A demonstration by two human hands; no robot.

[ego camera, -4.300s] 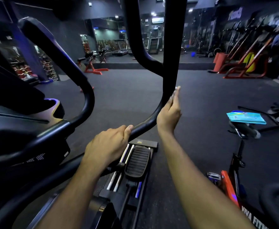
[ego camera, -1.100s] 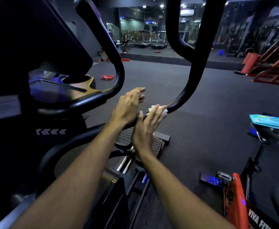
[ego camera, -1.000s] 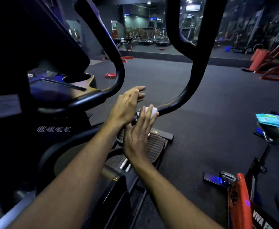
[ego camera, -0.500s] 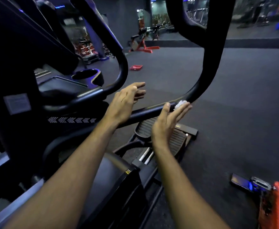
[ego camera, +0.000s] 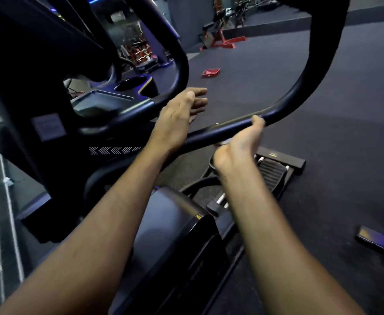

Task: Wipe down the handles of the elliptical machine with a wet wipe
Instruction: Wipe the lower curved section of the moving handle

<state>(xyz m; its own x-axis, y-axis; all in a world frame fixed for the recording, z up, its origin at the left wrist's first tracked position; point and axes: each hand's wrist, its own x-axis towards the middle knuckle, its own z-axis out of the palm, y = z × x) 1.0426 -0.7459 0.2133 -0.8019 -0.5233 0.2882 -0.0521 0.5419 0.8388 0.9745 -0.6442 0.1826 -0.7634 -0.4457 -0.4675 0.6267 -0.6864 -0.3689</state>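
Note:
The elliptical's black curved handle bar (ego camera: 300, 94) runs from upper right down to the middle. My right hand (ego camera: 238, 144) grips it from below, thumb hooked over the top. The wet wipe (ego camera: 222, 142) is pressed between palm and bar, and only a pale sliver shows. My left hand (ego camera: 182, 112) is just left of it above the same bar, fingers straight and holding nothing. I cannot tell whether it touches the bar.
The fixed black handle loop (ego camera: 182, 64) and the console tray (ego camera: 102, 101) stand on the left. A ribbed pedal (ego camera: 270, 171) lies under my right hand. On the dark floor are a red tray (ego camera: 210, 72) and a phone-like object (ego camera: 372, 239).
My right hand went from flat fingers pressing the wipe on the bar to wrapping the bar, hiding most of the wipe. The view tilted down and left. My left hand kept its place.

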